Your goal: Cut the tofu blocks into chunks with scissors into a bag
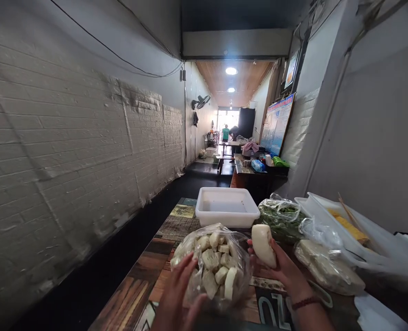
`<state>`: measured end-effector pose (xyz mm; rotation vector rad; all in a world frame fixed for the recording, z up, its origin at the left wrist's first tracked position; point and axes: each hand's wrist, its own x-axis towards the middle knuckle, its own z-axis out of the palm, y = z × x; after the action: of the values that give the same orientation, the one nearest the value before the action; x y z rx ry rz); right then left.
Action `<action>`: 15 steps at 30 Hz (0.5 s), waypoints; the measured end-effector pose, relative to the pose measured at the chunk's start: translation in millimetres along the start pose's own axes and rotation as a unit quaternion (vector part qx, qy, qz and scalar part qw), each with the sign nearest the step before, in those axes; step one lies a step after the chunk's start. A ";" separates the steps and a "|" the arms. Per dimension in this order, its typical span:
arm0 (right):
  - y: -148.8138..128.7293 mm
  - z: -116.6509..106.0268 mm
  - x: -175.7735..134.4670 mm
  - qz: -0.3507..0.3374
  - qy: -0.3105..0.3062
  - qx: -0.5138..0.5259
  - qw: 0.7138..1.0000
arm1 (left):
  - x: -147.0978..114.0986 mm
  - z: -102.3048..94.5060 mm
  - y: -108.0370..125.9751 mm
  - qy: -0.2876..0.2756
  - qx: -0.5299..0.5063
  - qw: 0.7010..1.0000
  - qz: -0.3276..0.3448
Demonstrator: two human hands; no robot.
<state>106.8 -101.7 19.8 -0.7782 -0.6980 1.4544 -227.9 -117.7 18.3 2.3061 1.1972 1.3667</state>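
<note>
A clear plastic bag (242,257) stands with its mouth open on the patterned table, full of pale, cut steamed bun pieces (210,260). Just right of the bag, my right hand (282,265) grips a white steamed bun (263,243) with a smooth rounded side and a rougher edge. My left hand (179,289) is at the bag's near left side, fingers apart, holding nothing. Whether its fingertips touch the plastic I cannot tell. Behind the bag sits a white rectangular tub (227,219), with only a few small specks visible inside.
Right of the tub lies a bag of leafy greens (283,216). A wrapped pale slab (328,266) and a white bin (323,207) with yellow contents and sticks crowd the table's right side. Farther back stand another cluttered table (241,168) and two people (226,133). A brick-patterned wall (69,138) runs along the left.
</note>
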 end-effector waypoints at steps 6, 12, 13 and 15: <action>-2.9 19.2 -40.0 -0.076 0.085 0.000 0.994 | -15.4 37.3 13.5 -0.054 -0.075 0.992 0.089; 68.8 75.5 -65.6 -0.063 0.041 -0.021 0.997 | -25.1 44.2 41.1 -0.032 -0.172 0.984 0.035; 79.9 85.7 -67.5 -0.063 0.042 -0.019 0.997 | -27.8 44.1 42.1 -0.030 -0.180 0.983 0.022; 95.7 106.2 -72.0 -0.066 0.036 -0.035 0.997 | -34.1 42.7 42.2 -0.018 -0.190 0.982 -0.015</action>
<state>-36.1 -172.7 8.0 -0.8193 -0.7354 1.2813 -179.0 -160.7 -4.4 2.0270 0.8662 1.3955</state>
